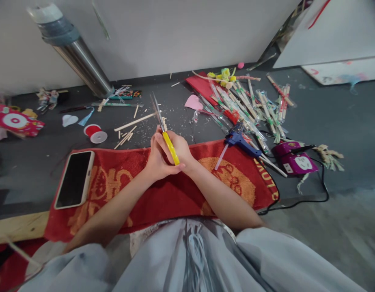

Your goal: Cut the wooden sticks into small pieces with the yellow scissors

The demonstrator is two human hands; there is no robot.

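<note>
A pair of scissors (171, 149) with a yellow handle stands between my hands, its metal blades pointing up and away over the table. My left hand (157, 160) is closed around the handle from the left, thumb stretched along its lower end. From the right, my right hand (180, 149) wraps about the same handle; some of its fingers are hidden. Close by the blades is a small pale wooden piece (164, 123); whether fingers hold it, I cannot tell. A long thin wooden stick (134, 121) runs toward the blades from the left, among short cut pieces (126, 138) and crumbs.
Under my forearms lies a red towel (175, 194) with a phone (74, 180). A blue glue gun (240, 142) rests at right, its cord near a purple power box (294, 158). Wrapped sticks (239, 101), a red ribbon spool (95, 134) and a steel flask (80, 61) stand around.
</note>
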